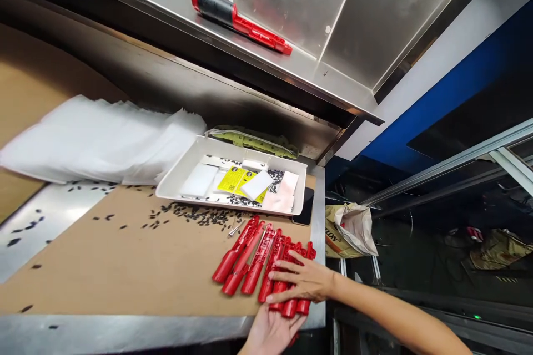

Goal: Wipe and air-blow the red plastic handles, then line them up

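Several slim red plastic parts [259,252] lie side by side at the right end of the workbench, some reaching its front edge. My right hand [310,277] rests palm down across the rightmost ones, its fingers spread and stretched out. At the near ends of these parts, my left hand [275,330] is turned palm up by the table edge. Its fingers are stretched out and touch the parts from below; some of them are hidden. A small pair of metal tweezers [236,228] lies just beyond the red row.
A white tray [169,180] holds white pads, yellow labels and small black pieces. Loose black pieces [195,213] scatter over the cardboard [137,277]. A phone [307,208] lies beside the tray, and white foam sheets [91,136] at left. A black-and-red part [216,8] sits on the metal shelf.
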`<state>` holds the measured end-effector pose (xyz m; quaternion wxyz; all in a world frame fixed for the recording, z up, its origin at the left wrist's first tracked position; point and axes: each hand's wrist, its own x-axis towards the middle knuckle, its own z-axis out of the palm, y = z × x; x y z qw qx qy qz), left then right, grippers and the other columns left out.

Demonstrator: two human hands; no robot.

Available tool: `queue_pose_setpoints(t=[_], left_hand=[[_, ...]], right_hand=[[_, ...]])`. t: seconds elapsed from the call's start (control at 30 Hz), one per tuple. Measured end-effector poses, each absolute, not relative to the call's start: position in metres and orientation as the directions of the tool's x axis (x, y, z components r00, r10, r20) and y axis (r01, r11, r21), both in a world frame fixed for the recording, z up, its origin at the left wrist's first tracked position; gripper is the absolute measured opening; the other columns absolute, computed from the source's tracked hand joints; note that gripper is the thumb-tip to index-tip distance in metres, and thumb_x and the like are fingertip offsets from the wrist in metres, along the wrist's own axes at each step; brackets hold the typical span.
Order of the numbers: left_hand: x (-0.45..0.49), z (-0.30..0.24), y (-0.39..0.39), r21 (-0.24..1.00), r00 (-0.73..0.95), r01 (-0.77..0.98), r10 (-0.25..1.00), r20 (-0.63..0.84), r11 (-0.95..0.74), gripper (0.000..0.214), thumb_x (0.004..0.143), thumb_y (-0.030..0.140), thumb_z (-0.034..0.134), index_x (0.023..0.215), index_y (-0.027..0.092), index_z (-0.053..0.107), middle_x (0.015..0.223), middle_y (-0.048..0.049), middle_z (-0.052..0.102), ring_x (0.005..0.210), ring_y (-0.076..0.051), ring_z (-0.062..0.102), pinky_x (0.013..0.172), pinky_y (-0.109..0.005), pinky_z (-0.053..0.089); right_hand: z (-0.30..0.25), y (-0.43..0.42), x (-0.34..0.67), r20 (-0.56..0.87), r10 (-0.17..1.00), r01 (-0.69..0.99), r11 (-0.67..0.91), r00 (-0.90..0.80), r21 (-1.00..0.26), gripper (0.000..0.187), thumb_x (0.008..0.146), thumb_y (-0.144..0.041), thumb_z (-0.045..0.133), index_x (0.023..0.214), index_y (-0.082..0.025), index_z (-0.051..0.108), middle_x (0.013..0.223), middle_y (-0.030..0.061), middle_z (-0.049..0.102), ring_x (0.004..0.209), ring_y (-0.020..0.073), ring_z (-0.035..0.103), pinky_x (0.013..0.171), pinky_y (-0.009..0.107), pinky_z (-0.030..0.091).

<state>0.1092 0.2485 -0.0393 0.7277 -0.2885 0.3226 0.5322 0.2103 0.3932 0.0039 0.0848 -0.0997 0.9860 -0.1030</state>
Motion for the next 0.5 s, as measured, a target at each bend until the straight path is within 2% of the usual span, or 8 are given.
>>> queue_pose_setpoints(t=[0.07, 0.17, 0.23, 0.27, 0.33, 0.37, 0.43, 0.5], left_hand=[[0.115, -0.041, 0.253, -0.085, 0.200, -0.972, 0.572, -0.796, 0.221, 0.030, 0.099, 0.026, 0.041, 0.123, 0.013, 0.053, 0.089, -0.0094, 0.072, 0.082, -0.025, 0.071, 0.083, -0.046, 0.055], [0.118, -0.045, 0.257, -0.092, 0.167, -0.983, 0.549, -0.819, 0.160, 0.029, 0.099, 0.029, 0.046, 0.121, 0.014, 0.056, 0.097, -0.0087, 0.070, 0.086, -0.024, 0.069, 0.082, -0.047, 0.056], [0.119, -0.049, 0.259, -0.098, 0.150, -0.987, 0.534, -0.832, 0.124, 0.029, 0.097, 0.030, 0.051, 0.120, 0.015, 0.058, 0.106, -0.0100, 0.068, 0.092, -0.024, 0.067, 0.083, -0.047, 0.056], [0.119, -0.050, 0.260, -0.102, 0.143, -0.989, 0.522, -0.841, 0.107, 0.030, 0.096, 0.031, 0.053, 0.121, 0.015, 0.058, 0.111, -0.0105, 0.067, 0.095, -0.025, 0.066, 0.084, -0.047, 0.056], [0.118, -0.053, 0.262, -0.111, 0.134, -0.991, 0.495, -0.858, 0.077, 0.032, 0.094, 0.032, 0.057, 0.122, 0.016, 0.057, 0.118, -0.0110, 0.064, 0.100, -0.025, 0.064, 0.086, -0.048, 0.055], [0.118, -0.054, 0.263, -0.115, 0.131, -0.991, 0.482, -0.866, 0.063, 0.034, 0.094, 0.033, 0.058, 0.123, 0.017, 0.057, 0.121, -0.0111, 0.063, 0.102, -0.026, 0.064, 0.087, -0.049, 0.055], [0.116, -0.055, 0.264, -0.125, 0.128, -0.991, 0.465, -0.876, 0.037, 0.036, 0.094, 0.035, 0.058, 0.125, 0.018, 0.056, 0.125, -0.0112, 0.061, 0.105, -0.027, 0.062, 0.089, -0.050, 0.054], [0.113, -0.055, 0.261, -0.154, 0.150, -0.988, 0.450, -0.880, 0.029, 0.039, 0.094, 0.038, 0.056, 0.128, 0.019, 0.054, 0.127, -0.0117, 0.059, 0.108, -0.028, 0.061, 0.091, -0.052, 0.053]], right_hand=[[-0.007, 0.391, 0.218, -0.109, -0.091, -0.063, 0.968, -0.990, -0.243, 0.071, 0.084, -0.017, 0.065, 0.145, -0.042, 0.038, 0.164, 0.0037, 0.009, 0.150, 0.0287, 0.010, 0.118, 0.060, 0.013], [-0.031, 0.372, 0.230, -0.040, 0.411, 0.401, 0.856, -0.911, -0.326, 0.086, 0.086, -0.003, 0.055, 0.147, -0.054, 0.022, 0.164, 0.0004, 0.002, 0.149, 0.0340, 0.009, 0.114, 0.070, 0.014], [-0.048, 0.355, 0.238, -0.022, 0.695, 0.643, 0.652, -0.719, -0.402, 0.094, 0.083, 0.005, 0.048, 0.152, -0.047, 0.009, 0.164, 0.0068, -0.003, 0.147, 0.0399, 0.010, 0.110, 0.073, 0.020], [-0.055, 0.346, 0.241, -0.031, 0.766, 0.698, 0.568, -0.642, -0.435, 0.097, 0.081, 0.007, 0.046, 0.154, -0.041, 0.004, 0.163, 0.0117, -0.004, 0.146, 0.0426, 0.015, 0.108, 0.072, 0.028], [-0.067, 0.330, 0.246, -0.065, 0.806, 0.720, 0.485, -0.588, -0.496, 0.101, 0.075, 0.008, 0.045, 0.156, -0.031, -0.002, 0.162, 0.0189, 0.000, 0.141, 0.0444, 0.029, 0.102, 0.066, 0.042], [-0.071, 0.324, 0.248, -0.076, 0.813, 0.712, 0.454, -0.577, -0.535, 0.101, 0.073, 0.008, 0.045, 0.156, -0.029, -0.001, 0.162, 0.0183, 0.007, 0.140, 0.0417, 0.034, 0.101, 0.061, 0.046], [-0.076, 0.315, 0.249, -0.081, 0.823, 0.674, 0.400, -0.563, -0.622, 0.097, 0.074, 0.007, 0.043, 0.157, -0.027, 0.006, 0.161, 0.0125, 0.020, 0.142, 0.0322, 0.035, 0.108, 0.051, 0.043], [-0.077, 0.311, 0.249, -0.077, 0.836, 0.624, 0.340, -0.543, -0.704, 0.090, 0.076, 0.004, 0.040, 0.157, -0.024, 0.012, 0.159, 0.0067, 0.029, 0.146, 0.0224, 0.028, 0.116, 0.045, 0.033]])
